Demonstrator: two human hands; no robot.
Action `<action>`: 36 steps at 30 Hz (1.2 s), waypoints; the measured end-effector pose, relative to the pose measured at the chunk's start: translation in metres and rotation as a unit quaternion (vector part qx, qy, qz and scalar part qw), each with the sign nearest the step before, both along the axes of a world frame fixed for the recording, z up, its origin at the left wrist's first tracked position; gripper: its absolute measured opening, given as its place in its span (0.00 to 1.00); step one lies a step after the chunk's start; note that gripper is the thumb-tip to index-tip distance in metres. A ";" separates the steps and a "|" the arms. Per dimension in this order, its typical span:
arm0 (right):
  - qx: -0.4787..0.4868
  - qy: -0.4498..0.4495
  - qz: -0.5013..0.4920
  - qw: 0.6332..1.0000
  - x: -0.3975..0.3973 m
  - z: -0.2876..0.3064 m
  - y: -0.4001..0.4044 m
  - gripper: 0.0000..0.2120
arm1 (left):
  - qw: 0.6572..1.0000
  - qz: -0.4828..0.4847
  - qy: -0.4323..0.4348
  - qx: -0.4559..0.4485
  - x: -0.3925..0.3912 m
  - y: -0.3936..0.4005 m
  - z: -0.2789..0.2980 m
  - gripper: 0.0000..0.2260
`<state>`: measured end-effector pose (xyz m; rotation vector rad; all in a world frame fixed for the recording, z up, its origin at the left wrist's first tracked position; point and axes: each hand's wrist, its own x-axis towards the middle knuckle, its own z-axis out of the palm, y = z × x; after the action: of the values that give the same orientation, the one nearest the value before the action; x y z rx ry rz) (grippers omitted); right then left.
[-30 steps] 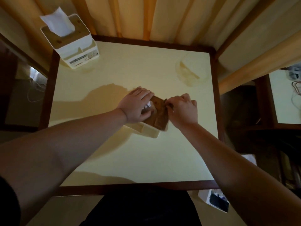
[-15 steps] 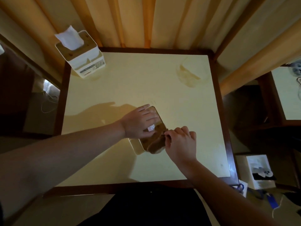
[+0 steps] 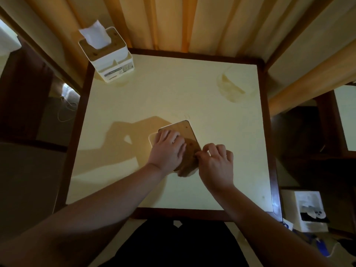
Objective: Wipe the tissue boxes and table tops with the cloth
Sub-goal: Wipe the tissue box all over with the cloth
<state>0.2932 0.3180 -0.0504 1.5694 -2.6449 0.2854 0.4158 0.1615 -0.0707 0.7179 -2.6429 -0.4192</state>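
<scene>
On the cream table top (image 3: 173,93), near its middle, stands a white tissue box with a wooden lid (image 3: 183,130). My left hand (image 3: 167,149) lies flat on that lid with straight fingers. A brown cloth (image 3: 187,166) is draped over the lid's near right part. My right hand (image 3: 215,162) pinches the cloth's edge with curled fingers. A second white tissue box (image 3: 113,64), with a tissue sticking up, stands at the far left corner.
A clear see-through object (image 3: 231,87) sits near the far right corner. A dark wooden frame (image 3: 267,132) borders the table. Wooden slats rise behind it. Another white box (image 3: 308,211) stands low at the right, beside a second table (image 3: 346,116).
The middle box has been turned, and its lid now faces up at me. My right hand has slid with the cloth toward the lid's near right edge. My left hand stays on the lid.
</scene>
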 end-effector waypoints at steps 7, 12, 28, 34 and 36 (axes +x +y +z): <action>0.007 -0.029 0.063 0.998 -0.013 -0.001 0.003 0.08 | 0.992 0.102 -0.044 0.055 -0.007 0.017 0.001 0.20; 0.016 -0.030 0.107 0.994 -0.025 0.001 0.002 0.09 | 0.969 0.172 -0.123 0.130 -0.019 0.011 -0.003 0.29; 0.040 -0.046 0.176 0.982 -0.066 0.005 -0.121 0.09 | 0.966 0.192 -0.089 0.148 -0.024 0.007 -0.012 0.31; 0.064 -0.072 0.253 0.963 -0.076 0.009 -0.092 0.05 | 0.967 0.201 -0.084 0.131 -0.024 0.007 -0.016 0.29; 0.055 -0.077 0.277 0.956 -0.077 0.009 -0.070 0.03 | 0.967 0.198 -0.085 0.133 -0.024 0.007 -0.017 0.29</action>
<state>0.2167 0.2482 -0.0413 2.3999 -2.2901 0.2917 0.3915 0.1687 -0.0874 1.3925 -2.5282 -0.6240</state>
